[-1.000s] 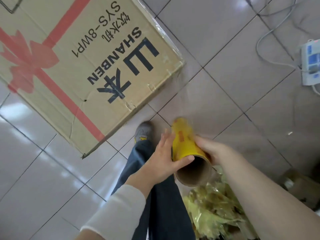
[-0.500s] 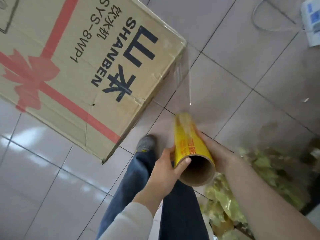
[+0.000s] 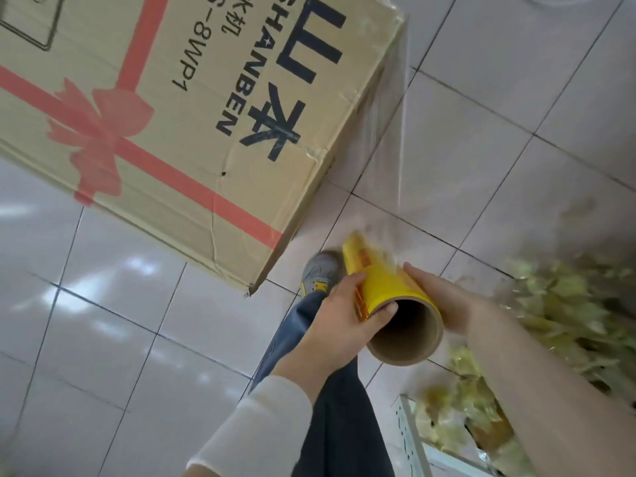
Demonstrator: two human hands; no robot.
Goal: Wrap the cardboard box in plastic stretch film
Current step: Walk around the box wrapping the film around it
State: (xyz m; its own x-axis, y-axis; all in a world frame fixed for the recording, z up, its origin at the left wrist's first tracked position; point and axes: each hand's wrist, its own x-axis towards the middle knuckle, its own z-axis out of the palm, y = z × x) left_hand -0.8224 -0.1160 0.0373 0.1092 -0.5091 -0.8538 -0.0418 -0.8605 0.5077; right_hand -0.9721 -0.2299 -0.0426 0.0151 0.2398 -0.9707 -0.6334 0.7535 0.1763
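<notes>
A big cardboard box point(image 3: 179, 108) with a red printed ribbon and dark lettering stands on the tiled floor, filling the upper left. A yellow roll of stretch film point(image 3: 385, 287) on a cardboard core is held between both hands below the box's near corner. My left hand point(image 3: 337, 321) grips the roll's left side, thumb at the core's open end. My right hand point(image 3: 444, 301) holds its right side. A clear sheet of film point(image 3: 385, 139) runs taut from the roll up to the box's right edge.
My leg in dark trousers and a grey shoe point(image 3: 318, 271) stand beside the box's near corner. A heap of crumpled yellowish wrapping point(image 3: 537, 339) lies at the right, with a white metal rail point(image 3: 407, 428) at its lower edge. White floor tiles point(image 3: 103, 339) surround the box.
The view has moved closer to the box and swung right. The film between roll and box has lengthened and become taut. Both hands have kept their grip on the roll.
</notes>
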